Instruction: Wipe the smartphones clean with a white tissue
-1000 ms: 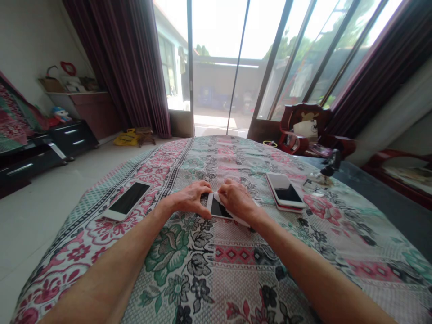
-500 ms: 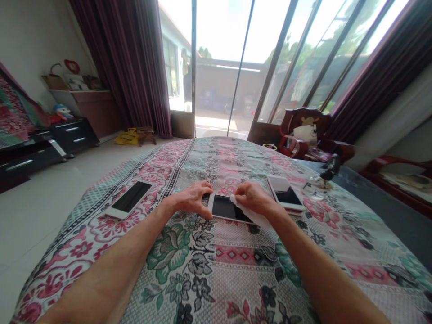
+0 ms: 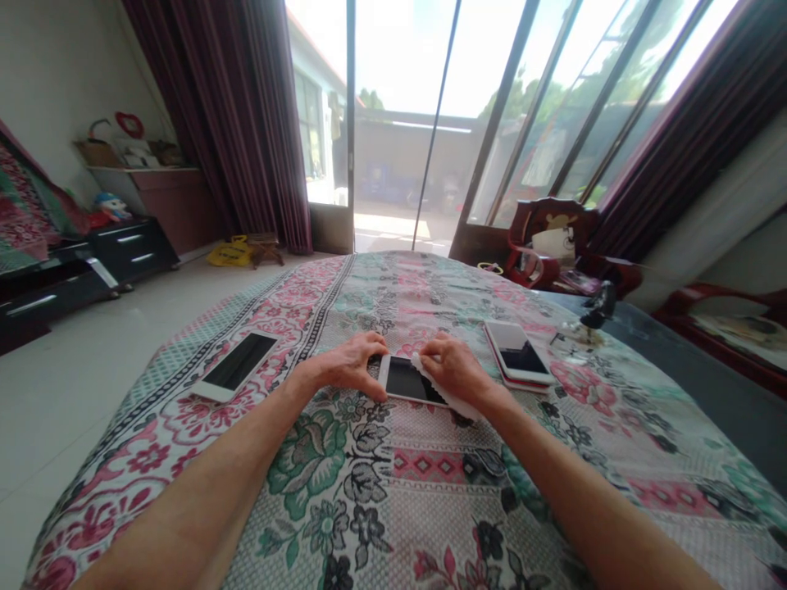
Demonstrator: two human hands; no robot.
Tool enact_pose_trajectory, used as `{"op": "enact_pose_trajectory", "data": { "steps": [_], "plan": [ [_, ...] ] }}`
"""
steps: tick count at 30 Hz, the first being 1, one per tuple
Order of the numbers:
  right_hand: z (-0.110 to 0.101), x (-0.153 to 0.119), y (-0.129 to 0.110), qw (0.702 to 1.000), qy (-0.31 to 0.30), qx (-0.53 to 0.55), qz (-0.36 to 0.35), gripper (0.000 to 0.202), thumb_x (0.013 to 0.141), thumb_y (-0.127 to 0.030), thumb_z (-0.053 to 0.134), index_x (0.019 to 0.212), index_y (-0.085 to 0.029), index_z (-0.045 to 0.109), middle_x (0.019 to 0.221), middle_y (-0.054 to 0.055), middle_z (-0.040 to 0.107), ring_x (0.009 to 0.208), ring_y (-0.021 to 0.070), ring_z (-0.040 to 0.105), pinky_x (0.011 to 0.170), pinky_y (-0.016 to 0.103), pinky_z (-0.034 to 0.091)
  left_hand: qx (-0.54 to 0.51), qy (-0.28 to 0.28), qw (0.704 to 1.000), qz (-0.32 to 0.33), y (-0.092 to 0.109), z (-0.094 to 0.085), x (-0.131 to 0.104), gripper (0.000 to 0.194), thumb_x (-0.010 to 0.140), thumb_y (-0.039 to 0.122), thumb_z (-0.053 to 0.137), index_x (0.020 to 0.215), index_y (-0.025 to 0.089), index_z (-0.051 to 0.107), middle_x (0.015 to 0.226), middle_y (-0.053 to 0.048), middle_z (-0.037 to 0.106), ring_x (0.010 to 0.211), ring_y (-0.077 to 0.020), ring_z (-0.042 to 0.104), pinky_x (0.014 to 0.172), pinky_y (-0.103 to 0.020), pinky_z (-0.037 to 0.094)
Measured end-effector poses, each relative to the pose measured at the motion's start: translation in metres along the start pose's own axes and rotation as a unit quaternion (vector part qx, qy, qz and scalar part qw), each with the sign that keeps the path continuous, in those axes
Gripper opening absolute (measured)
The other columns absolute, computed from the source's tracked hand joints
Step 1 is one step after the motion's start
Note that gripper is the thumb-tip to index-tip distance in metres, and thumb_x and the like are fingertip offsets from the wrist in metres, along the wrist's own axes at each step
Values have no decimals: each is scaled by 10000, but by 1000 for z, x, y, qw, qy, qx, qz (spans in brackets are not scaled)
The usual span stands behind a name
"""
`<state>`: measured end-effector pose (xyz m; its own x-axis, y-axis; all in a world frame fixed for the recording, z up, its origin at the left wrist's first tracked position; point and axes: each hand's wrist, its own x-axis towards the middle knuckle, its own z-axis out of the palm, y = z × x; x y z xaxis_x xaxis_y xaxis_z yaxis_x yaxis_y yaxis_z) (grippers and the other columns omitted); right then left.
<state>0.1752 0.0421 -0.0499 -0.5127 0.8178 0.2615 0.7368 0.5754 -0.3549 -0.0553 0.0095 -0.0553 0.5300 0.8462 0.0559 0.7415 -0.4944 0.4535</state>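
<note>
A white-framed phone [image 3: 409,381] with a dark screen lies flat on the patterned tablecloth [image 3: 430,492]. At its left end my left hand [image 3: 353,365] grips the edge between thumb and fingers. My right hand [image 3: 455,369] is closed on a white cloth [image 3: 436,386], which rests over the right part of the screen and hides that end of the phone. To the left lies another white phone [image 3: 238,365], screen up. On the right, a white device [image 3: 521,354] lies on top of something with a red edge.
A clear item with a dark figure [image 3: 599,307] stands toward the right side. Beyond the table are a red wooden chair [image 3: 547,238], glass doors and dark curtains [image 3: 246,123]. A yellow bag [image 3: 230,251] lies on the floor at left.
My right hand has shifted slightly left over the phone with the white cloth. My left hand stays at the phone's left end.
</note>
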Motion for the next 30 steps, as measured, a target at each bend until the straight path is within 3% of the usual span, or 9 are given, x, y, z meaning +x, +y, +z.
{"op": "enact_pose_trajectory", "data": {
  "steps": [9, 16, 21, 30],
  "plan": [
    [-20, -36, 31, 998, 44, -36, 27, 198, 810, -164, 496, 711, -170, 667, 780, 58, 585, 678, 145, 537, 677, 280, 397, -4, 7, 1000, 4, -3, 2, 0, 691, 546, 532, 763, 1130, 226, 556, 1274, -48, 455, 1181, -250, 440, 1032, -330, 363],
    [-14, -35, 30, 994, 75, -74, 39, 209, 845, -192, 480, 735, -167, 655, 779, 61, 565, 670, 149, 518, 667, 286, 397, -2, 11, 1000, 4, -2, 2, 0, 704, 545, 532, 759, 1135, 206, 555, 1259, -55, 464, 1165, -248, 451, 1025, -330, 370],
    [-15, -40, 32, 995, 73, -62, 9, 200, 855, -180, 470, 737, -167, 631, 793, 56, 551, 691, 145, 519, 680, 278, 407, -3, 12, 1000, 3, -1, 1, -1, 707, 551, 521, 760, 1138, 182, 559, 1260, -68, 465, 1163, -244, 456, 1022, -313, 372],
    [-26, -85, 17, 997, 30, -59, -31, 225, 895, -223, 446, 724, -184, 586, 810, 39, 516, 734, 138, 511, 701, 263, 421, 21, 14, 1000, -1, -4, 4, 0, 719, 552, 538, 756, 1158, 215, 546, 1278, -50, 465, 1168, -236, 459, 1009, -297, 374]
  ]
}}
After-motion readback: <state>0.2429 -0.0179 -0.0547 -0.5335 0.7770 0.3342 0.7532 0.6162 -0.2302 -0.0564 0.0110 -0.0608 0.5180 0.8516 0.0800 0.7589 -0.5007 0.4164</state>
